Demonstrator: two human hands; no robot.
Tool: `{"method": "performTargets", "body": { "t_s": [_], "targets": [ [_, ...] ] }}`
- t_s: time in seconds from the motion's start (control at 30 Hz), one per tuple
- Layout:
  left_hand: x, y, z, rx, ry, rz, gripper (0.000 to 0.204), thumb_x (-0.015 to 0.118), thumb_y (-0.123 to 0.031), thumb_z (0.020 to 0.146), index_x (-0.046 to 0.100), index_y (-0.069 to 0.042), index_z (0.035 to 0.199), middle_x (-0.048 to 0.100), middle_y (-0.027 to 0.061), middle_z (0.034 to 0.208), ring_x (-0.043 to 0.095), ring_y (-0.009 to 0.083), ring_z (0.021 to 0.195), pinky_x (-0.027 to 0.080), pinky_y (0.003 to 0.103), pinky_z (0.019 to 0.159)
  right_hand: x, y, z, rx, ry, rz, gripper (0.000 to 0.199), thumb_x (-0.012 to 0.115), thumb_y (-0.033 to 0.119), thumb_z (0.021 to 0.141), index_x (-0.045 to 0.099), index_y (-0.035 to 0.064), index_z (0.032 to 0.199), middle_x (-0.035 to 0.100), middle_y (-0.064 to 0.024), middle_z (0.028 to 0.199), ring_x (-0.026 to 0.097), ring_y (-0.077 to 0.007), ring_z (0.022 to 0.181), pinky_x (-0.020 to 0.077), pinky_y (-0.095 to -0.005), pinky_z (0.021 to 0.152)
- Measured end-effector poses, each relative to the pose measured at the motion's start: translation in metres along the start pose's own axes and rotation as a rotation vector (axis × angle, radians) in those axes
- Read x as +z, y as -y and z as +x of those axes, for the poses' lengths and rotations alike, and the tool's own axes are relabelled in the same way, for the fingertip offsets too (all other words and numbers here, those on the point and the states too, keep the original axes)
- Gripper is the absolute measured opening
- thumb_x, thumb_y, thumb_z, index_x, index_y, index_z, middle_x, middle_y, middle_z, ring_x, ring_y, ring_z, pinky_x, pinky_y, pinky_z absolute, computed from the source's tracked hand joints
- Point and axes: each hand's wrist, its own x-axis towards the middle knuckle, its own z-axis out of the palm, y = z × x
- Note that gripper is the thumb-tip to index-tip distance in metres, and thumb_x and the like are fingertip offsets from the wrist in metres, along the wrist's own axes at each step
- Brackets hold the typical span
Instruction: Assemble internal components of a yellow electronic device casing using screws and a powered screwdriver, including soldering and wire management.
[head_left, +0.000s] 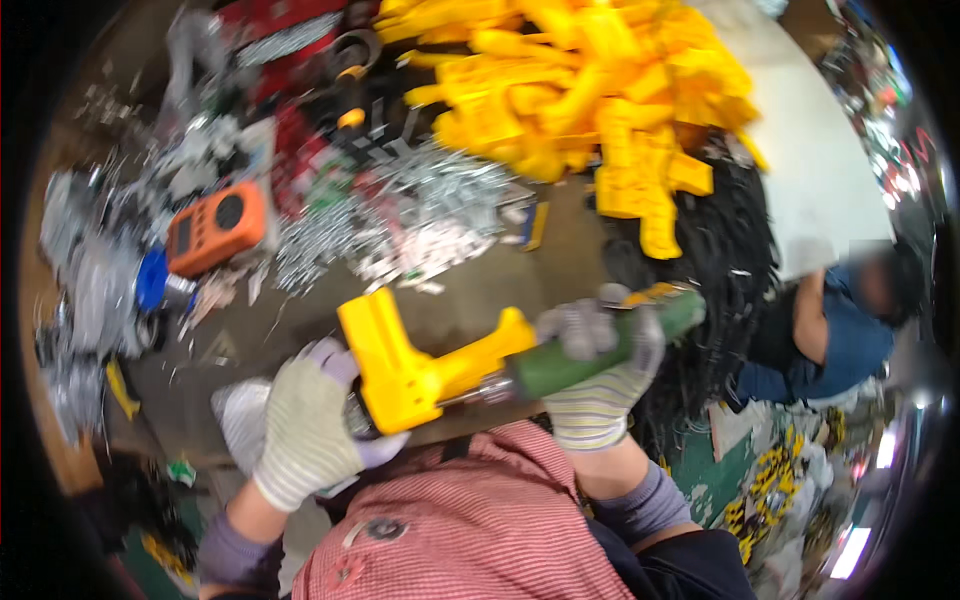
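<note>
My left hand (312, 420), in a pale striped glove, grips the near left end of a yellow plastic housing (390, 365) with a handle-like arm. A dark round part (359, 416) shows between that hand and the housing. My right hand (605, 385), gloved too, is wrapped around a green electric screwdriver (570, 362). The tool lies nearly level, and its metal bit (470, 396) points left to the housing's near side. Whether the bit sits in a screw is too blurred to tell.
Yellow housings (570, 85) are heaped at the back, beside black cord-like pieces (710, 220). Loose metal parts (440, 190) and small white pieces (425, 250) cover the middle. An orange radio-like box (214, 228) and a blue tape roll (151, 278) stand left. Another person (835, 320) sits at right.
</note>
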Motion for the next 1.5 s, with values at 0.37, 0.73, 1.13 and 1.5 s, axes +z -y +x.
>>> {"method": "performTargets", "body": {
  "t_s": [0.37,0.73,1.13,1.5],
  "targets": [
    [-0.003,-0.003,-0.010,-0.012,-0.010,0.055,0.064,0.088,-0.045,0.056,0.060,-0.004,0.097,0.056,0.0137,0.086,0.057,0.0361,0.080,0.046,0.048,0.071,0.017,0.189,0.088,-1.064,-0.022,-2.431,0.071,0.065,0.018,0.089,0.035,0.0146,0.154,0.061,-0.0293,0.124,0.061,-0.0474,0.107,0.0496,-0.0512,0.092],
    [-0.080,0.022,-0.040,-0.137,0.369,0.312,0.076,0.087,-0.038,0.058,0.063,-0.004,0.122,0.061,0.0167,0.115,0.056,0.0366,0.112,0.045,0.046,0.099,0.026,0.161,0.101,-1.288,0.195,-2.495,0.047,0.078,0.015,0.076,0.066,0.0124,0.121,0.068,-0.0164,0.105,0.063,-0.0367,0.098,0.0509,-0.0476,0.088],
    [-0.110,-0.035,-0.051,-0.049,0.336,0.241,0.024,0.069,-0.022,0.084,0.070,-0.010,0.104,0.072,0.0099,0.097,0.069,0.0329,0.079,0.054,0.043,0.070,0.072,-0.055,0.095,-0.446,1.138,-2.137,0.022,0.073,0.023,0.083,0.064,0.0063,0.093,0.069,-0.0154,0.085,0.068,-0.0362,0.083,0.0531,-0.0459,0.075],
    [-0.029,0.011,-0.087,0.128,0.058,0.560,0.032,0.066,-0.027,0.077,0.070,-0.011,0.104,0.069,0.0048,0.090,0.063,0.0208,0.061,0.048,0.037,0.056,0.066,-0.030,0.068,-0.419,0.922,-2.224,0.030,0.068,0.011,0.081,0.061,0.0046,0.110,0.065,-0.0145,0.082,0.066,-0.0354,0.080,0.0534,-0.0448,0.073]
  ]
}}
